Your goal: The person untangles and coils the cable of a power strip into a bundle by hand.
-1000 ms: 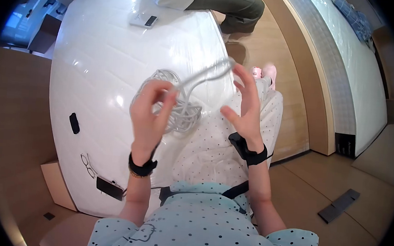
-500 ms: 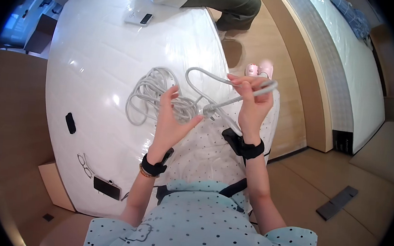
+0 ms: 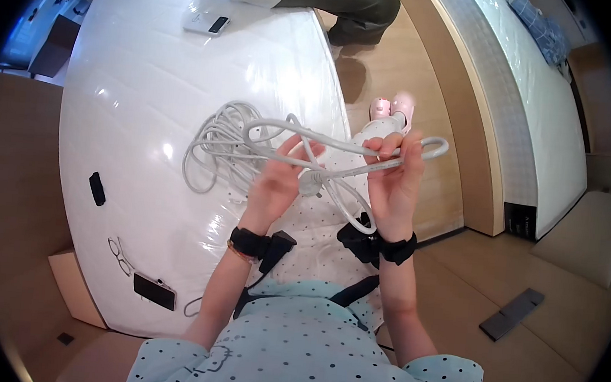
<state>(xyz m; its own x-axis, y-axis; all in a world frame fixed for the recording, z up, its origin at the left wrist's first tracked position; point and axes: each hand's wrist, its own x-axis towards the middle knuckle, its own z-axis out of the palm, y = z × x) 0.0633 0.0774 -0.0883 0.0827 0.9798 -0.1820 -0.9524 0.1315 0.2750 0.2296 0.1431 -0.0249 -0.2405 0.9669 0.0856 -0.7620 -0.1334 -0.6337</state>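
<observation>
A light grey power cable lies partly in a loose coil (image 3: 227, 142) on the plastic-covered mattress, while another length is raised between my hands. My right hand (image 3: 395, 187) is closed around a doubled stretch of it, with a bend sticking out to the right past the fingers. My left hand (image 3: 276, 185) reaches in among the raised loops, fingers curled at the cable; the thumb side is blurred. Between the hands hangs the cable's grey plug (image 3: 311, 183), prongs toward lower right. One loop dips close to my right wrist. Black devices are strapped to both wrists.
On the mattress (image 3: 137, 142) lie a white device with a dark display (image 3: 218, 25), a small black object (image 3: 97, 188), glasses (image 3: 119, 255) and a phone (image 3: 154, 291). Another person's leg (image 3: 342, 3) is at the far edge. A second wrapped mattress (image 3: 534, 108) stands right.
My left hand has moved from open beside the cable into its loops. My right hand has turned, its bend of cable now reaching further right. The plug has shifted slightly left.
</observation>
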